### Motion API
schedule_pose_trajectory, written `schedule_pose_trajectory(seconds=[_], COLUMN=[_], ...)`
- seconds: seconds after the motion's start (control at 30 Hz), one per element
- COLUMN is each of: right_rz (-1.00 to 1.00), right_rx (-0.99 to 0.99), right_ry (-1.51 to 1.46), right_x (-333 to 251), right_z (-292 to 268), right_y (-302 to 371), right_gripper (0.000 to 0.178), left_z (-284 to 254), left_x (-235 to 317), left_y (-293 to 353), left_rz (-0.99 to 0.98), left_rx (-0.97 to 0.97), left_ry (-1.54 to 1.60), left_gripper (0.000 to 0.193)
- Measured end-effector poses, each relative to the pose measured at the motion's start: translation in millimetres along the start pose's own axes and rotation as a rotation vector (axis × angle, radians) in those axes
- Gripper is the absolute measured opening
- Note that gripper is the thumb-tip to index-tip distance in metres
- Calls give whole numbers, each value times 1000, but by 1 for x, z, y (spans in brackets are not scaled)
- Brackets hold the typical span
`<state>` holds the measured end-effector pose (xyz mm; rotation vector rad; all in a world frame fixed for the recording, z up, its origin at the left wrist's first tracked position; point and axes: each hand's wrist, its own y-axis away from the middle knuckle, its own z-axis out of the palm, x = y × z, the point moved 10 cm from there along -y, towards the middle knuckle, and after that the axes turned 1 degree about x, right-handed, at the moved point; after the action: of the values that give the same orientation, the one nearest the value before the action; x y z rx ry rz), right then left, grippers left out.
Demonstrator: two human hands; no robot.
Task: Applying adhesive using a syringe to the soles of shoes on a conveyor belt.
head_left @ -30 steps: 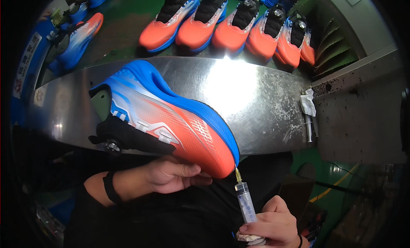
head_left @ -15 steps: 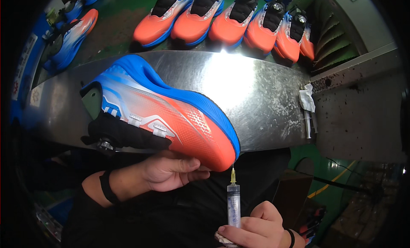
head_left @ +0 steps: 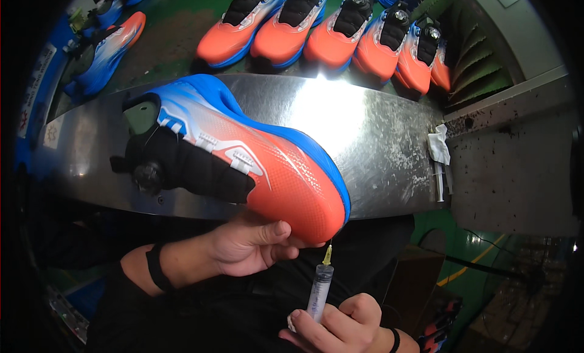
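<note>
An orange, white and blue running shoe point(head_left: 292, 176) lies tilted on its side above the near edge of the metal bench, toe toward me at the right. Its black tongue carries a round lacing dial point(head_left: 148, 176), and a green form fills the heel opening. My left hand point(head_left: 252, 243) grips the toe from below, thumb on the upper. My right hand point(head_left: 340, 325) is closed around a clear syringe point(head_left: 319, 292) with a yellow-based needle. The needle's tip is at the toe's lower edge by the blue sole; whether it touches is too small to tell.
Behind the metal bench point(head_left: 389, 140), several matching shoes point(head_left: 331, 45) stand in a row on a green surface. Another shoe point(head_left: 100, 61) is at far left. A white cloth point(head_left: 438, 145) and slim white sticks lie at the bench's right end, beside a grey metal panel point(head_left: 511, 164).
The shoe has rolled, showing more of its tongue and upper, and its toe has shifted slightly right. My right hand and the syringe have moved left, and the syringe now leans.
</note>
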<state>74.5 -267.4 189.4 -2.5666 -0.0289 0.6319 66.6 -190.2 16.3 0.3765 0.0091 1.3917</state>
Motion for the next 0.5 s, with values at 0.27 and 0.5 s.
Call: schedule_pose_trajectory(seconds=[0.27, 0.5], right_rz=[-49, -18], right_rx=[-13, -3], right_ry=[76, 47], right_x=[-4, -3], right_z=[5, 7], right_y=[4, 9], right_gripper=[26, 30], left_z=[13, 14], left_x=[3, 4], left_y=[1, 0], left_rz=[-27, 1], left_rx=[27, 63], left_ry=[40, 62], left_gripper=[53, 52])
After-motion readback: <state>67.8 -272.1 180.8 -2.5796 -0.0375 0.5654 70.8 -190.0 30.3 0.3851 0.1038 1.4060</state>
